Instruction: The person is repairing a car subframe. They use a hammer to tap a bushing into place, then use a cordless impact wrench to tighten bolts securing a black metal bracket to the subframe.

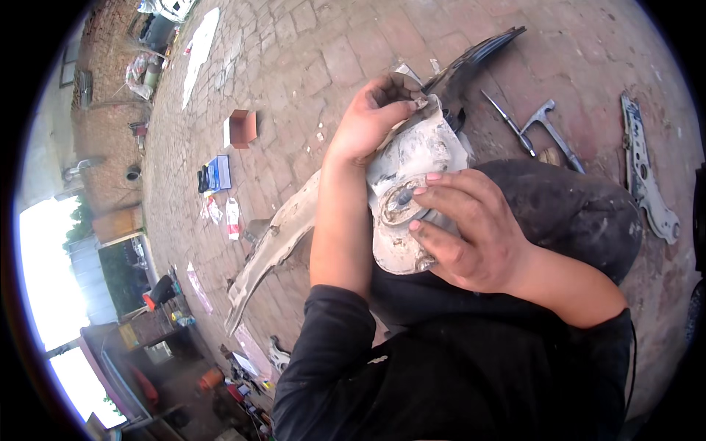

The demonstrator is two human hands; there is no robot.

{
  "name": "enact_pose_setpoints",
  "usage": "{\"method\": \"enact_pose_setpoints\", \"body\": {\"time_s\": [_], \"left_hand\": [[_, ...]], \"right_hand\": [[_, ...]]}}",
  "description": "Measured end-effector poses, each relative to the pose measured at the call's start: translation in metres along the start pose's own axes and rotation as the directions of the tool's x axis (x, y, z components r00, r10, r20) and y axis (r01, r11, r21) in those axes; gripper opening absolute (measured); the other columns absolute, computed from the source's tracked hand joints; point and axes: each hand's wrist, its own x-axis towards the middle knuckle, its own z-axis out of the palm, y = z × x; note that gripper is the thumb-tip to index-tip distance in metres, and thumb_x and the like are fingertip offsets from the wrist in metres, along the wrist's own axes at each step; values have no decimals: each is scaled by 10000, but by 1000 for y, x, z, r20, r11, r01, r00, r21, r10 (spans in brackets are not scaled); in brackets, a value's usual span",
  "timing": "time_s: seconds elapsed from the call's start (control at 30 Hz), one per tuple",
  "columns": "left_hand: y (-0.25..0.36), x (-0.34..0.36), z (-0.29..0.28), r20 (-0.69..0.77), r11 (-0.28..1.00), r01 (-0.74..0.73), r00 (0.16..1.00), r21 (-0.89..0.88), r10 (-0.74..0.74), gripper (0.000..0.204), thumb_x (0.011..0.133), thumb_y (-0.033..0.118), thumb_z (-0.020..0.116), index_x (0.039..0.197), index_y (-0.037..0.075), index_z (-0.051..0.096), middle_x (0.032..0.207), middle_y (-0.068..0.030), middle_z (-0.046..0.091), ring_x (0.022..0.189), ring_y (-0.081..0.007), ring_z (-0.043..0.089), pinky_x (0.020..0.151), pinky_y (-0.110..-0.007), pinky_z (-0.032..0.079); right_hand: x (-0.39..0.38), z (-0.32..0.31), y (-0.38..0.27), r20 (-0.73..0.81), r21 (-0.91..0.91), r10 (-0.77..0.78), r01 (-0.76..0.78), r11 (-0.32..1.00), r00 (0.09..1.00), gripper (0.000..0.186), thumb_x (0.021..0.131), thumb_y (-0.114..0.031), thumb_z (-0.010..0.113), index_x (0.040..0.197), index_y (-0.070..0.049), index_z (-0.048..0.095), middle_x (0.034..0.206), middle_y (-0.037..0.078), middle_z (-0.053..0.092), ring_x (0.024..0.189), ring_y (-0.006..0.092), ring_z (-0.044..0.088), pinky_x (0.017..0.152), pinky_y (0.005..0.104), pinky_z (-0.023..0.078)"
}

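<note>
L hand (pixel 376 117) is closed on the top edge of the whitish metal part (pixel 415 158), thumb against bent fingers; I've got that part just off ctr toward 1–2 o'clock, tilted over the lap. R hand (pixel 478 231) comes in from 4 o'clock, fingertips on the round hub (pixel 403 200) on the part's lower half; can't tell if that grip is clamped or just resting, underside's hidden. Long pale curved strip (pixel 276 235) runs out past the L forearm toward 8 o'clock; can't tell from here if it's joined to the part. Black curved piece (pixel 485 53) sits at 1 o'clock, beyond L hand. On the brick ground at 2 o'clock: slim pointed tool (pixel 509 123) w/ a hammer-like metal tool (pixel 555 136) right beside it. Perforated metal arm (pixel 646 173) lies approx 3 o'clock, well apart. Open brown box (pixel 241 128) at 10, blue box (pixel 218 173) nearer 9, small red-and-white packet (pixel 233 218) at 9.
</note>
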Motion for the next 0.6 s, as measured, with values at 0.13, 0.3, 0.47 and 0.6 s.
{"method": "enact_pose_setpoints", "body": {"time_s": [0.13, 0.3, 0.47, 0.6], "left_hand": [[7, 0, 12, -88, 985, 82, 994, 154, -70, 337, 892, 212, 776, 1059, -52, 653, 970, -89, 698, 873, -138, 634, 782, -277, 522], [3, -1, 6, -117, 967, 142, 986, 210, -119, 325, 895, 240, 776, 1009, -51, 684, 953, -85, 705, 840, -117, 627, 738, -271, 517], [4, -2, 8, -12, 998, 51, 999, 26, -51, 285, 918, 197, 735, 1056, -49, 691, 967, -80, 709, 905, -135, 645, 836, -276, 514], [-3, 2, 6, -122, 986, 54, 992, 156, -35, 322, 892, 222, 766, 1039, -56, 697, 947, -87, 712, 841, -121, 637, 742, -280, 523]], "right_hand": [[1, -1, 1, 0, 7, 0, 0, 1000, 1000, 376, 827, -181, 713, 1172, -148, 567, 1257, 104, 573, 1174, 297, 560, 932, 424, 511], [2, -1, -3, 8, 26, 3, -4, 1000, 1000, 414, 784, -159, 745, 1159, -129, 571, 1242, 121, 586, 1165, 316, 568, 924, 438, 509], [1, -2, 1, 19, 36, -16, 15, 999, 1000, 485, 739, -157, 787, 1165, -108, 561, 1244, 148, 585, 1162, 349, 572, 913, 469, 504], [2, 1, -2, -17, 37, 23, -22, 999, 1000, 301, 834, -123, 721, 1111, -128, 604, 1216, 99, 605, 1144, 296, 581, 905, 422, 522]]}}
